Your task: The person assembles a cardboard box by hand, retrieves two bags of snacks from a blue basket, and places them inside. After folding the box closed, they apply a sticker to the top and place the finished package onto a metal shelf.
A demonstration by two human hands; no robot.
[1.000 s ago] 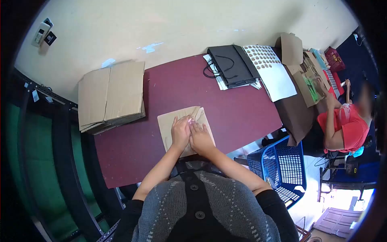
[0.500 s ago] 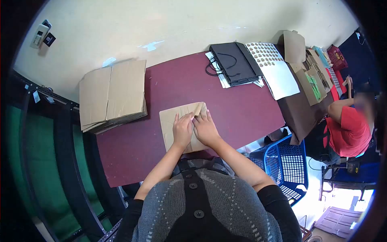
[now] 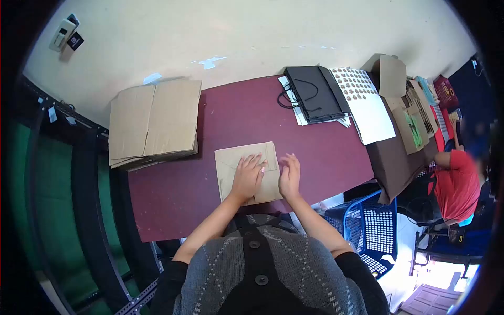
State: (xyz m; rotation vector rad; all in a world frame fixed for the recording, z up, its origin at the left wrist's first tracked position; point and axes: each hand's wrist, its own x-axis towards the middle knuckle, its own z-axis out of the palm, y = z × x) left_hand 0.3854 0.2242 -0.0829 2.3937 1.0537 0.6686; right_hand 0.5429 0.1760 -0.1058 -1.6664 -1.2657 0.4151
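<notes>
On the table in front of me lies a flat, squarish piece of folded brown cardboard (image 3: 226, 168), with crease lines across its top face. My left hand (image 3: 249, 176) rests on the middle of it, palm down and fingers stretched out. At the cardboard's right edge is my right hand (image 3: 290, 176), fingers loosely extended, thumb side towards the board, holding nothing.
A stack of folded cardboard (image 3: 157, 121) stands at the table's left. At the back right are black paper bags (image 3: 317, 94) and a sheet of round stickers (image 3: 370, 115). A blue basket (image 3: 367, 226) stands below the right edge; a person in red (image 3: 457, 184) sits beyond.
The raised flap at the cardboard's upper right now lies flat. My right hand has moved off it to the right; my left hand has spread over the middle. The view has shifted slightly.
</notes>
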